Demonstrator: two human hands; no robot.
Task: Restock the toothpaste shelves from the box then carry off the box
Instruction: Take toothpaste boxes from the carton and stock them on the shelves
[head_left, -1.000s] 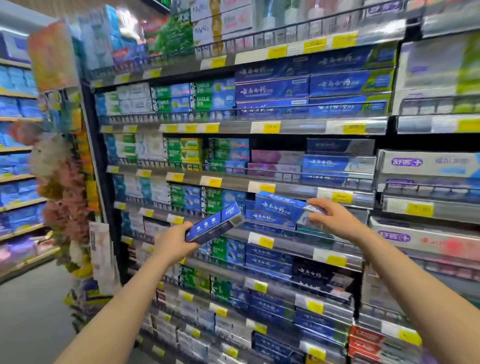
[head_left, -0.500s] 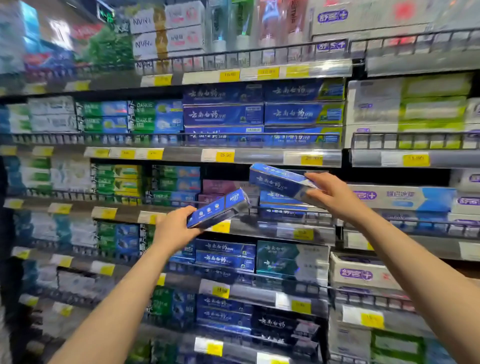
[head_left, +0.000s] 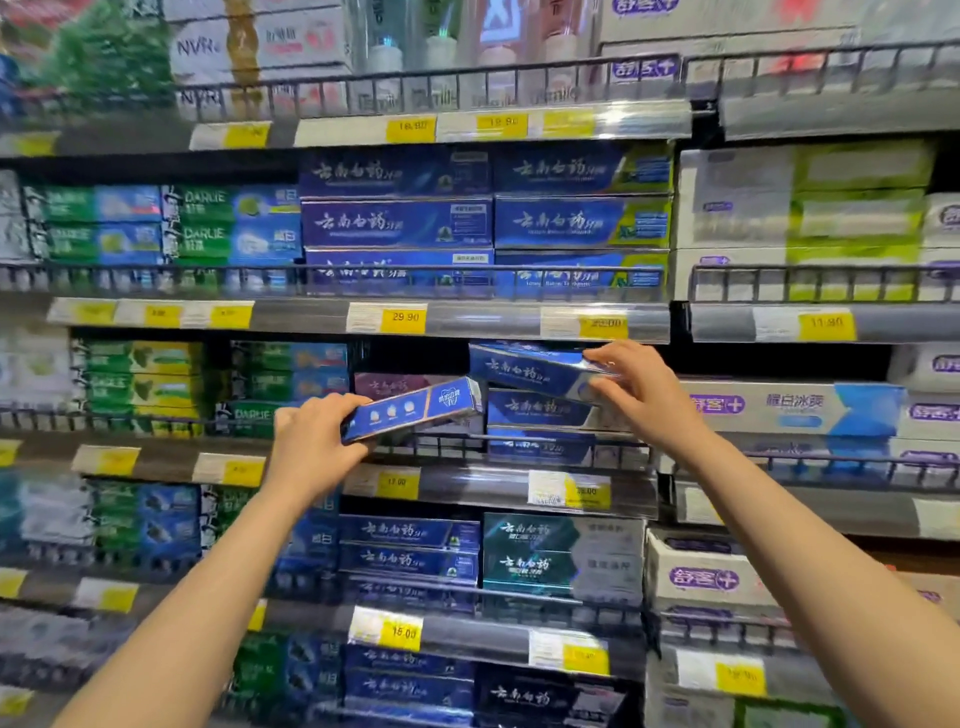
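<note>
My right hand (head_left: 641, 397) grips a blue toothpaste carton (head_left: 524, 366) by its right end, holding it tilted on top of a stack of matching blue cartons (head_left: 537, 410) on the middle shelf. In front of that shelf's rail, my left hand (head_left: 311, 447) holds a second blue carton (head_left: 415, 410) by its left end, angled up to the right. The supply box is out of sight.
Wire rails (head_left: 519, 441) front each shelf, with yellow price tags (head_left: 402, 318) beneath. Green Darlie cartons (head_left: 145, 384) fill the left, white and purple cartons (head_left: 789, 410) the right. A dark gap (head_left: 410, 358) sits above the purple cartons left of the stack.
Both hands rose from the lower shelf to the middle one. The right hand's carton now rests on top of the blue stack; the left carton followed alongside.
</note>
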